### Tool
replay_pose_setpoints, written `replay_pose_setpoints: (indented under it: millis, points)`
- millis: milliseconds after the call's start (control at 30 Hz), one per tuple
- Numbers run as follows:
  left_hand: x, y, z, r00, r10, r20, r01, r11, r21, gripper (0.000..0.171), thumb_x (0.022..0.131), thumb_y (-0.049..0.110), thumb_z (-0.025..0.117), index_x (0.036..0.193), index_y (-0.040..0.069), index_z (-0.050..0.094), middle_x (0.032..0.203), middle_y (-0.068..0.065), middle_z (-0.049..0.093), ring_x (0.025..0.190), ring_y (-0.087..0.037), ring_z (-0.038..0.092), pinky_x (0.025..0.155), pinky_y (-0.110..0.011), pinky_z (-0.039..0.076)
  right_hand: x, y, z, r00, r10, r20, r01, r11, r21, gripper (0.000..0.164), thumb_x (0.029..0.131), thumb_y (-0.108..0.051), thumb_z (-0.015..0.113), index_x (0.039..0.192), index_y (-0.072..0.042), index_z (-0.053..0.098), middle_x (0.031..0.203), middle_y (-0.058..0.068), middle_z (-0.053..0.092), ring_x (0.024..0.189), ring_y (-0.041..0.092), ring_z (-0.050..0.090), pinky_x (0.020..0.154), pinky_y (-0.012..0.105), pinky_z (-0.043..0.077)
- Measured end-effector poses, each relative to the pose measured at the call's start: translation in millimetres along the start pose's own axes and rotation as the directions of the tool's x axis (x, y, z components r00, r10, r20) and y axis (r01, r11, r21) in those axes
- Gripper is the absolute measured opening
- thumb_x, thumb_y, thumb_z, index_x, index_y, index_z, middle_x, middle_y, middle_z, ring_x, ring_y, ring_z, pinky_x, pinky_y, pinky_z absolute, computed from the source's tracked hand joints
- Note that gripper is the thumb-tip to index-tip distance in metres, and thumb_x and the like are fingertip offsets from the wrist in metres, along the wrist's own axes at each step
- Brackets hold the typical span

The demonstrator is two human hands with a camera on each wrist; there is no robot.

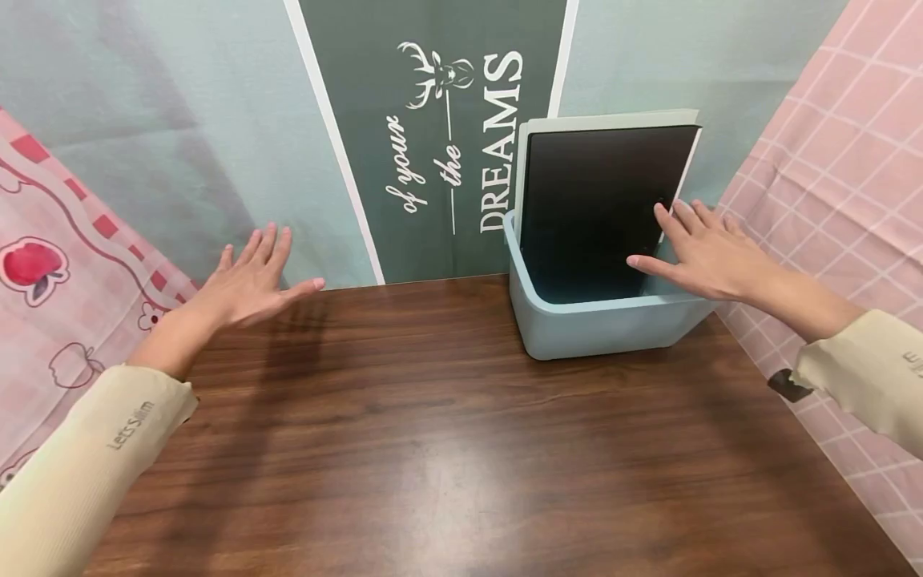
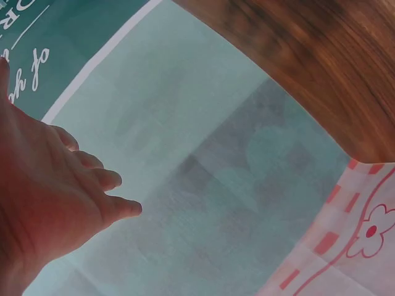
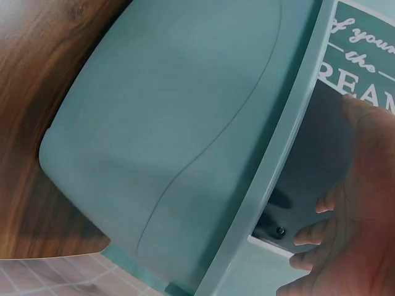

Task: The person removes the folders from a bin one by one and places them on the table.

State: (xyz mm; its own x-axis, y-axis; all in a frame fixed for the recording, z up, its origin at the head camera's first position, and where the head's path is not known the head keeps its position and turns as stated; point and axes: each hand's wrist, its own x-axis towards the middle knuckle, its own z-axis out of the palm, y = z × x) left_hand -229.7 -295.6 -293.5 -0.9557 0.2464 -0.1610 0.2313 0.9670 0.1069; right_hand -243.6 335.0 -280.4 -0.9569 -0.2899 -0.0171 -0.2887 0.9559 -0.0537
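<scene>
A light blue plastic bin [image 1: 606, 330] stands on the table towards the back right. Upright inside it leans a black flat rectangular panel [image 1: 594, 192] with a white edge, and behind that a pale green sheet-like panel [image 1: 613, 122] sticks up. My right hand [image 1: 710, 252] is spread over the bin's right side, in front of the black panel, and holds nothing. A small round stud [image 3: 281, 231] shows on the black panel in the right wrist view. Over the table's back left, my left hand [image 1: 245, 288] hovers with its fingers straight and nothing in it.
The brown wood-grain table [image 1: 404, 417] ends at a blue-green cloth [image 1: 433, 176] with white lettering behind. Pink cloth with fruit prints [image 1: 65, 320] hangs along the left. A pink checked cloth [image 1: 844, 192] borders the right, with a small dark object [image 1: 789, 385] by the right sleeve.
</scene>
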Motion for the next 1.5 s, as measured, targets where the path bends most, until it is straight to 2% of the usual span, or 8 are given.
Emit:
replay_pose_setpoints:
  millis: [467,633,900,1333,1500]
  points:
    - [9.1,11.6,-0.4,0.999,0.034,-0.028,-0.034,0.999,0.002,0.110,0.101,0.080,0.034,0.168,0.005,-0.011,0.174,-0.024,-0.016,0.160,-0.049,-0.008,0.122,-0.076,-0.003,2,21,2,1.000,0.018,0.018,-0.019,0.999,0.035,0.101,0.105,-0.068,0.042,0.168,0.002,0.008,0.169,0.039,0.008,0.156,0.059,0.005,0.121,0.077,0.005]
    - [12.8,14.9,1.7,0.999,0.042,-0.035,-0.042,0.999,0.001,0.111,0.101,0.080,0.035,0.168,0.004,-0.009,0.174,-0.025,-0.014,0.160,-0.049,-0.007,0.123,-0.075,-0.001,2,28,5,1.000,0.021,0.008,-0.021,0.998,0.051,0.100,0.105,-0.067,0.043,0.168,0.002,0.007,0.169,0.040,0.007,0.156,0.060,0.005,0.120,0.079,0.001]
    - [16.5,20.4,3.6,0.998,0.052,-0.047,-0.052,0.999,-0.008,0.111,0.100,0.081,0.035,0.169,0.006,-0.009,0.175,-0.023,-0.012,0.161,-0.047,-0.005,0.124,-0.073,0.000,4,39,10,1.000,0.019,0.000,-0.019,0.997,0.077,0.100,0.106,-0.065,0.044,0.167,0.005,0.007,0.169,0.040,0.004,0.156,0.059,0.002,0.123,0.073,-0.003]
    - [22.1,22.6,4.3,0.997,0.069,-0.046,-0.070,0.997,-0.024,0.109,0.101,0.079,0.037,0.169,0.007,-0.009,0.175,-0.021,-0.013,0.162,-0.045,-0.005,0.125,-0.072,0.001,11,58,18,1.000,0.013,0.009,-0.013,0.997,0.072,0.100,0.106,-0.064,0.044,0.166,0.007,0.006,0.168,0.040,0.002,0.156,0.059,0.001,0.125,0.071,0.001]
    - [24.8,21.9,4.5,0.997,0.078,-0.029,-0.079,0.997,-0.023,0.109,0.101,0.079,0.036,0.169,0.007,-0.011,0.175,-0.021,-0.015,0.162,-0.045,-0.007,0.124,-0.073,0.001,14,66,19,1.000,0.011,0.023,-0.013,0.998,0.060,0.100,0.107,-0.064,0.042,0.165,0.011,0.008,0.168,0.041,0.003,0.156,0.059,0.003,0.126,0.070,0.004]
